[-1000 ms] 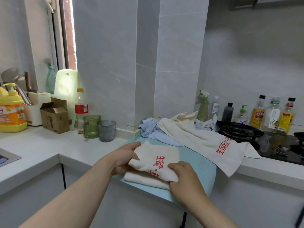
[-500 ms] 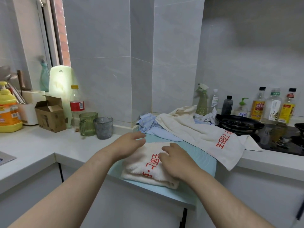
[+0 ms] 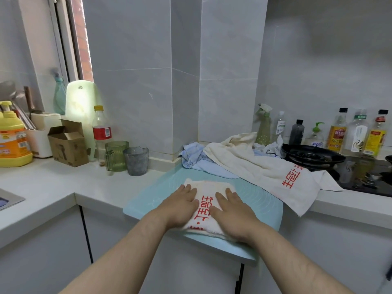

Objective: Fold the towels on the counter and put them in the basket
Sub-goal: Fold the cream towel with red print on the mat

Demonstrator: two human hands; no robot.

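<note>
A cream towel with red print (image 3: 209, 196) lies folded into a small rectangle on a light blue mat (image 3: 250, 196) at the counter's front edge. My left hand (image 3: 180, 205) presses flat on its left half and my right hand (image 3: 232, 211) presses flat on its right half, fingers straight. Behind it a second cream towel with red characters (image 3: 267, 172) sprawls unfolded over the counter edge. A crumpled light blue towel (image 3: 195, 158) lies in the corner by the wall. No basket is in view.
A green glass (image 3: 116, 155) and a grey glass (image 3: 135, 161) stand left of the mat, beside a cardboard box (image 3: 67, 143), a red-labelled bottle (image 3: 99, 132) and a yellow detergent jug (image 3: 12, 141). A black gas stove (image 3: 311, 155) and several bottles (image 3: 358, 132) line the right.
The top flap of the folded towel has come down flat. Both hands let go of its edges and now lie spread on top, pressing it.
</note>
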